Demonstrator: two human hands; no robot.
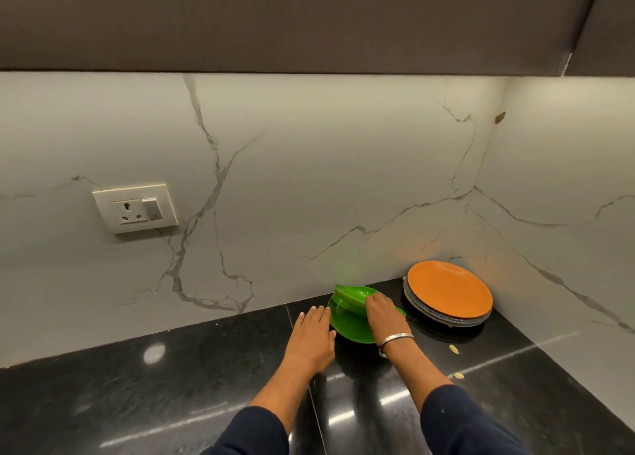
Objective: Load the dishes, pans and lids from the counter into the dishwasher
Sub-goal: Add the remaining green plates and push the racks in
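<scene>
Right hand [379, 312] pinches rim of tilted green plate [354, 298], lifting it off lower green plate [350, 331] beneath. Left hand [314, 331] flat, fingers straight, just beside stack's near rim. Orange plate stack [450, 293] beyond grip, in corner. Plates likely light, stiff, glossy-slick; rim hold best.

On the counter [171, 386], a stack of plates [448, 295] sits in the far right corner against the wall. Just left of it lie two plates [354, 327], the upper one tilted on the lower. The right hand [381, 312] rests on the upper plate; the left hand [314, 334] lies at their left edge. A wall socket [135, 207] is well to the left, above the counter.
</scene>
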